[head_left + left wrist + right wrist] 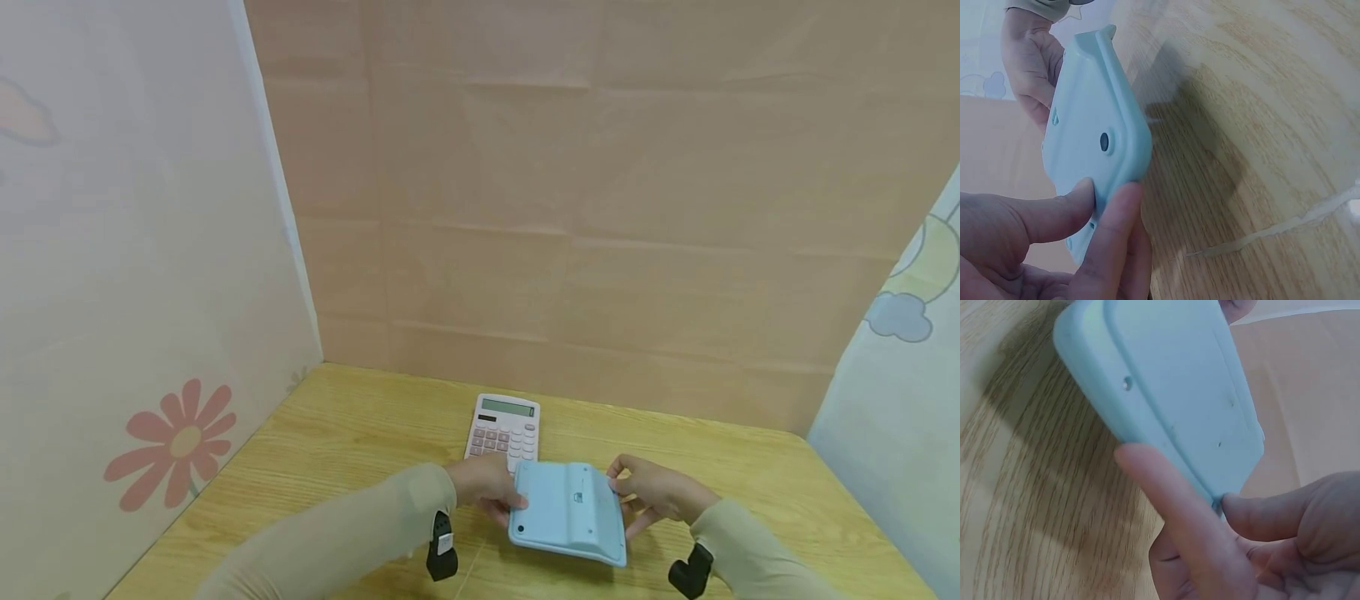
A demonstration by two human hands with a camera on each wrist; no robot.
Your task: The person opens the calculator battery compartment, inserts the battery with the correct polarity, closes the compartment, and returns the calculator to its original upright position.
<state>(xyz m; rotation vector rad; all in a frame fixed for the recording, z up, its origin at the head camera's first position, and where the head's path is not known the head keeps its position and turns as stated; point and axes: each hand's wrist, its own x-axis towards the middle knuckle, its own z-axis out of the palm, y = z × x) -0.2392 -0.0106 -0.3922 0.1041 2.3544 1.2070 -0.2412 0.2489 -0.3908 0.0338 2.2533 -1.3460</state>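
A light blue calculator [551, 504] is held above the table with its back turned up, showing a raised ridge, a small latch and screw holes. My left hand [486, 486] pinches its left edge, thumb on the back and fingers underneath. On the opposite edge, my right hand [658, 492] grips it between thumb and fingers. A dark round foot shows near one corner of the calculator [1094, 106] in the left wrist view. Its keys and display face down, out of sight. Just behind lies a pink-and-white calculator [504, 429], face up, its lower part hidden.
The wooden table [375, 417] reaches back to a brown paper-covered wall [562, 208]. A panel with a red flower [180, 442] stands at the left, and another with a cloud [900, 317] at the right. Black wrist straps sit on both sleeves.
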